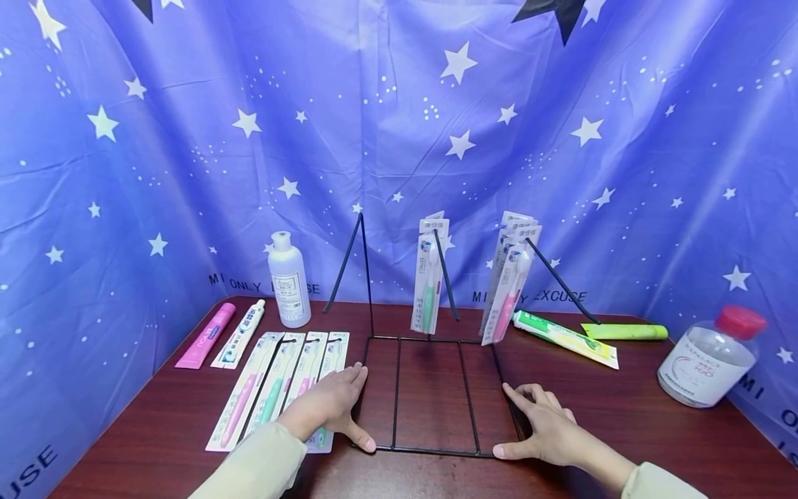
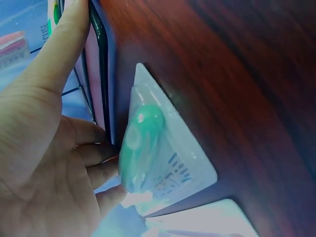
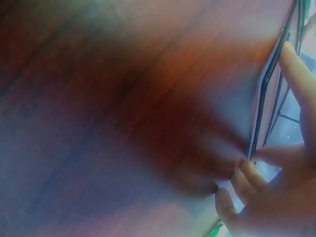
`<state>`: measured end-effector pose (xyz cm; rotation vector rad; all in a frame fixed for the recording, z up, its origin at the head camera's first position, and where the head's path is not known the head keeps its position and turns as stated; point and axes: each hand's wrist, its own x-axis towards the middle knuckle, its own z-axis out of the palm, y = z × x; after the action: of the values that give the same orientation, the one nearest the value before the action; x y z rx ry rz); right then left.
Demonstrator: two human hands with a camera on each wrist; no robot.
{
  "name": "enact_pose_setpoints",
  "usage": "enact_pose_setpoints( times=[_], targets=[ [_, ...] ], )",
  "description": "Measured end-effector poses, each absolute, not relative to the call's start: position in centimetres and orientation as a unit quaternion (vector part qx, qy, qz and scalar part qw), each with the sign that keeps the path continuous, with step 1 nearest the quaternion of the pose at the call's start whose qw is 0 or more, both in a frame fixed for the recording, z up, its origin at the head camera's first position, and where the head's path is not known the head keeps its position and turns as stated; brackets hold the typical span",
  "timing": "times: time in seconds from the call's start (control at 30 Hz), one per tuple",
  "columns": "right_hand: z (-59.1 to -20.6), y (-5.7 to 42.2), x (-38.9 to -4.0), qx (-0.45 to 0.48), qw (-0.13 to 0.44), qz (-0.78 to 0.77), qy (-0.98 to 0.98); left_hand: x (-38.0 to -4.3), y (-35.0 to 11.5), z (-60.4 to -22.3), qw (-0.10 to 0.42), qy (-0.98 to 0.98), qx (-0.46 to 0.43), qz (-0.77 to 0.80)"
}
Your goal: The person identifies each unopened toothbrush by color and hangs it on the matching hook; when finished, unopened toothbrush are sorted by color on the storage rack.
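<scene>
A black wire display rack (image 1: 435,452) stands on the table between my two hands. My left hand (image 1: 334,405) spreads along its left side, thumb at the front left corner. My right hand (image 1: 544,431) touches the right side with its forefinger and the front right corner with its thumb. Packaged toothbrushes (image 1: 430,284) hang from the middle hook, and several more packs (image 1: 512,287) from the right one; the left hook (image 1: 344,262) is bare. Beside and partly behind my left hand lies a row of toothbrush packs (image 1: 249,395), a green-handled one (image 2: 143,143) close to its fingers in the left wrist view.
On the left are a pink tube (image 1: 208,337), a white toothpaste tube (image 1: 242,334) and a white bottle (image 1: 289,284). To the right lie a green-and-yellow toothpaste tube (image 1: 566,339) and a lime tube (image 1: 630,332), with a red-capped bottle (image 1: 704,364). A blue starry curtain (image 1: 399,138) hangs behind.
</scene>
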<state>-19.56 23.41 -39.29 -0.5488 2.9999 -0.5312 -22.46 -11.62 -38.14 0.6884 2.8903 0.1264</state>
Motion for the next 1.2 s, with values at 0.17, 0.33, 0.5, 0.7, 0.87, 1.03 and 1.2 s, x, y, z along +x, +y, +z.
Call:
enact_pose_setpoints(
  times=[0.17, 0.33, 0.5, 0.7, 0.87, 1.03, 1.2],
  targets=[
    [-39.0, 23.2, -19.6, -0.172, 0.028, -0.166, 0.971, -22.5, -11.5, -38.1, 0.092, 0.969, 0.224, 0.039],
    [-38.9, 23.2, -19.6, -0.165, 0.039, -0.163, 0.972, -22.6, -11.6, -37.9, 0.092, 0.969, 0.226, 0.033],
    [-38.9, 23.3, -19.6, -0.169, 0.038, -0.159, 0.972, -22.8, -13.0, -37.7, 0.054, 0.959, 0.261, 0.100],
    [-38.9, 23.2, -19.7, -0.175, 0.036, -0.161, 0.971, -23.0, -15.8, -36.9, -0.052, 0.948, 0.273, 0.153],
    [-38.9, 23.1, -19.7, -0.176, 0.032, -0.160, 0.971, -22.9, -18.7, -36.0, -0.117, 0.948, 0.221, 0.196],
    [-38.9, 23.0, -19.7, -0.177, 0.024, -0.163, 0.970, -22.5, -21.7, -35.4, -0.158, 0.945, 0.166, 0.233],
    [-38.9, 23.0, -19.6, -0.178, 0.017, -0.159, 0.971, -22.1, -24.6, -35.3, -0.167, 0.949, 0.105, 0.247]
  ],
)
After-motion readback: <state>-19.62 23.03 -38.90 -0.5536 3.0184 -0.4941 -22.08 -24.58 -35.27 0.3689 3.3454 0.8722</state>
